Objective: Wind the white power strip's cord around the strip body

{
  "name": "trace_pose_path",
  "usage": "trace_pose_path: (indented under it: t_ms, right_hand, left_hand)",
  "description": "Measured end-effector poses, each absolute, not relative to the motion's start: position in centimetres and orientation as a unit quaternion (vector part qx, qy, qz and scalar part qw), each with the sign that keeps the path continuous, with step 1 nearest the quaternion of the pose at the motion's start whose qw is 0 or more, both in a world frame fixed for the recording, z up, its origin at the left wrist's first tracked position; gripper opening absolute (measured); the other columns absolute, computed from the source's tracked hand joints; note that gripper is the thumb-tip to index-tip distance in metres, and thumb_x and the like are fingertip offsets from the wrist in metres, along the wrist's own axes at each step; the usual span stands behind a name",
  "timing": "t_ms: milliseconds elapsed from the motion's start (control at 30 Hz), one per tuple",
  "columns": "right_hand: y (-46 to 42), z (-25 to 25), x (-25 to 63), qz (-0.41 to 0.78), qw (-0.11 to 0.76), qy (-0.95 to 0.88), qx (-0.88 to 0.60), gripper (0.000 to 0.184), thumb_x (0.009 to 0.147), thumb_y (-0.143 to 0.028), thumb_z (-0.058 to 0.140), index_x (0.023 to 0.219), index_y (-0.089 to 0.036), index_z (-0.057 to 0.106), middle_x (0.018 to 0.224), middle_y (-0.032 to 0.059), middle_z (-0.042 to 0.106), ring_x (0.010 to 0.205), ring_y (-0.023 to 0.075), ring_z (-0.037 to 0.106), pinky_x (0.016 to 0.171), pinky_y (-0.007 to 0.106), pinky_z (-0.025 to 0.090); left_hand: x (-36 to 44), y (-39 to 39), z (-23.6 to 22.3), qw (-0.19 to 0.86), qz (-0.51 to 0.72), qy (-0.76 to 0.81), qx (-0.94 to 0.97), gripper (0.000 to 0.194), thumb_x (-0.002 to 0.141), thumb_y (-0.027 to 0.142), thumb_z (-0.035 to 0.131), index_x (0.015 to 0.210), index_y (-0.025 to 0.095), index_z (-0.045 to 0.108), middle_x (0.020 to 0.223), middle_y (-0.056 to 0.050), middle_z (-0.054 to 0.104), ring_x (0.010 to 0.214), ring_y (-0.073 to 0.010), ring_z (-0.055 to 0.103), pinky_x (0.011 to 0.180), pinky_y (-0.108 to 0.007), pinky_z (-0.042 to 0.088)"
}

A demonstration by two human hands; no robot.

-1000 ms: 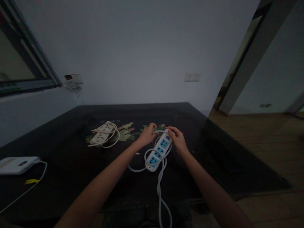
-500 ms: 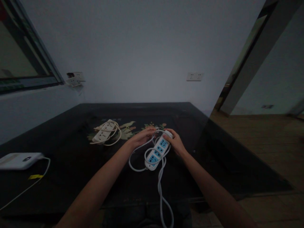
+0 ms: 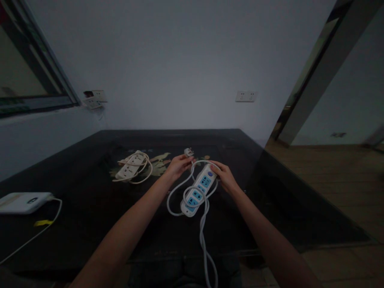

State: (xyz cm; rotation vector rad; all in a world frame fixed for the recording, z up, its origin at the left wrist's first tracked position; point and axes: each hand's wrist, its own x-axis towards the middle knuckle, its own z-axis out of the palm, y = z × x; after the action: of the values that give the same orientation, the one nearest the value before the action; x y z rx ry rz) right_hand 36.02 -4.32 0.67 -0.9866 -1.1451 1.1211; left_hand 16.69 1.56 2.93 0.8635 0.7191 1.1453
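A white power strip [image 3: 195, 191] with blue socket faces lies slanted above the dark table in front of me. My right hand [image 3: 222, 174] grips its far end, thumb close to a round dark button. Between the fingers of my left hand [image 3: 179, 165] is the strip's plug [image 3: 189, 152], pins turned to the right, its cord just below it. The white cord [image 3: 201, 228] loops over and around the strip, then hangs twisted past the table's front edge.
Left of my hands lies a second, cream power strip [image 3: 130, 166] wrapped in its cord. A white device [image 3: 25, 202] with a cable sits at the table's left, near a yellow strip [image 3: 43, 222]. A wall socket [image 3: 246, 96] is on the wall ahead.
My left hand has raised the plug, which now shows clearly above the fingers. My right thumb has shifted on the strip, uncovering the round button.
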Motion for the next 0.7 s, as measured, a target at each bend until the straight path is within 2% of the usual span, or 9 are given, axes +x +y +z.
trace_pose_path:
  t_ms: [233,500,700]
  right_hand:
    - [-4.2,0.8,36.9,0.491,0.583,-0.488,-0.424,0.037,0.061,-0.042,0.077,0.092,-0.022,0.076,0.091,0.0049,0.074,0.076,0.0207,0.065,0.065,0.03,0.048]
    - [-3.7,0.5,37.6,0.505,0.579,-0.483,-0.421,0.037,0.061,-0.041,0.077,0.093,-0.023,0.076,0.09,0.0044,0.074,0.07,0.0177,0.064,0.062,0.028,0.047]
    - [-3.9,0.8,37.9,0.507,0.572,-0.488,-0.42,0.042,0.061,-0.043,0.077,0.096,-0.021,0.075,0.086,0.0051,0.074,0.068,0.0169,0.063,0.06,0.026,0.046]
  left_hand:
    - [13.1,3.8,6.1,0.59,0.675,0.293,0.333,0.018,0.072,0.003,0.07,0.081,0.015,0.06,0.076,0.002,0.067,0.074,-0.008,0.067,0.087,-0.025,0.052]
    - [7.7,4.4,9.8,0.496,0.756,0.285,0.318,0.022,0.073,0.001,0.068,0.079,0.017,0.054,0.077,0.0,0.067,0.068,-0.0101,0.066,0.078,-0.026,0.056]
    - [3.8,4.9,11.1,0.416,0.797,0.314,0.307,0.021,0.079,0.001,0.062,0.077,0.018,0.05,0.069,0.003,0.063,0.067,-0.0086,0.066,0.074,-0.023,0.056]
